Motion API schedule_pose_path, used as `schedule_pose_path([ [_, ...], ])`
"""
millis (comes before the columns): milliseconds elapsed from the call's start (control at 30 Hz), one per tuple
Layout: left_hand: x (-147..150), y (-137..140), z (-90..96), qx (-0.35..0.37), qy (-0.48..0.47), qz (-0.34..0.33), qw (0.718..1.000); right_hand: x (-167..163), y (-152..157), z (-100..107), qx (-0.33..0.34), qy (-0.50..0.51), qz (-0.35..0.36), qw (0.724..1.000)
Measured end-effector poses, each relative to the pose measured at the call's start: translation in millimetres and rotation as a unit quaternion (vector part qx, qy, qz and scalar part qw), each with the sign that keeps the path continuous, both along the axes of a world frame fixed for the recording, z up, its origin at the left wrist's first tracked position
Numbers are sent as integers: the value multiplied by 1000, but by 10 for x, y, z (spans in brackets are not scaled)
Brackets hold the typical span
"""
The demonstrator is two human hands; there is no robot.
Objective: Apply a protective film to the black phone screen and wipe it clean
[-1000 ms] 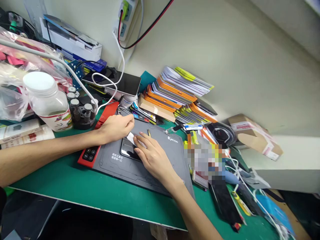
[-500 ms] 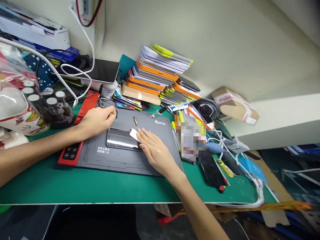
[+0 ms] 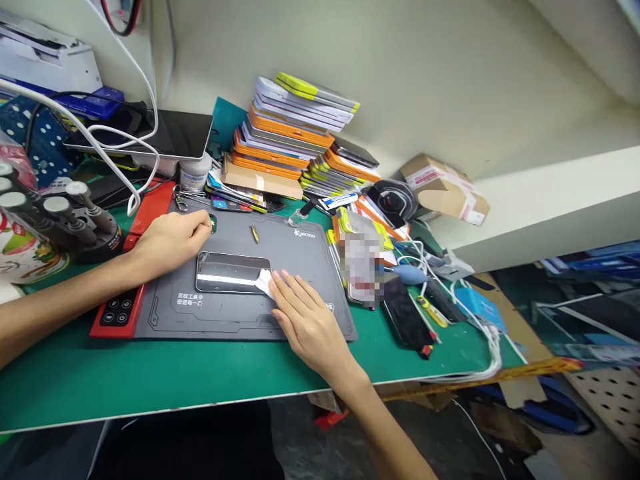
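Observation:
A phone [image 3: 227, 273] with a dark, glossy screen lies face up on the grey work mat [image 3: 230, 230]. My right hand [image 3: 307, 320] presses a small white wipe [image 3: 263, 281] against the phone's lower right corner, its fingers together and nearly straight. Just left of the phone, my left hand [image 3: 173, 240] rests on the mat, curled closed. Whatever its fingers may hold is hidden. A small brass-coloured pointed piece [image 3: 255, 235] lies on the mat above the phone.
Behind the mat stands a stack of orange and white flat boxes [image 3: 295, 133]. A glass bottle [image 3: 299, 215] sits at its back edge. To the left is a rack of grey-handled screwdrivers [image 3: 85, 220]. Cables, a black pouch [image 3: 407, 313] and a yellow cutter [image 3: 433, 311] lie right.
My right hand and the wipe have slid towards the phone's lower right corner, uncovering its right end. The left hand stays closed beside the phone. The whole view has shifted.

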State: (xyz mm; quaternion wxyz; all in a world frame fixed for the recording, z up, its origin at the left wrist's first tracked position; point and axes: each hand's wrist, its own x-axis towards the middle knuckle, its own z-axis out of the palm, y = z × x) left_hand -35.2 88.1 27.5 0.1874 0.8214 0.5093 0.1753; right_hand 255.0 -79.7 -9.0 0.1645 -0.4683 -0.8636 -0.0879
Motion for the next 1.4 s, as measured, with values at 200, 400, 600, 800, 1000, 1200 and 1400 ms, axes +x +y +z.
schedule_pose_path([
  [200, 13, 14, 13, 17, 39, -24, 999, 18, 270, 93, -34, -18, -16, 999],
  [400, 3, -70, -9, 66, 48, -66, 994, 150, 763, 142, -61, 37, 34, 997],
  [600, 6, -68, -31, 128, 27, -225, 966, 414, 1240, 240, -81, 85, 88, 989],
  [800, 10, -59, -30, 156, 34, -363, 918, 471, 1322, 105, -13, 139, -34, 990],
  [1000, 36, -117, 17, 175, 62, -376, 908, 397, 1146, 100, 24, 104, -31, 994],
  [1200, 36, -134, 36, 231, 86, -382, 891, 291, 987, 294, 63, 65, 130, 987],
  [1400, 28, -91, 28, 226, 83, -384, 891, 271, 929, 317, -21, 64, 172, 983],
])
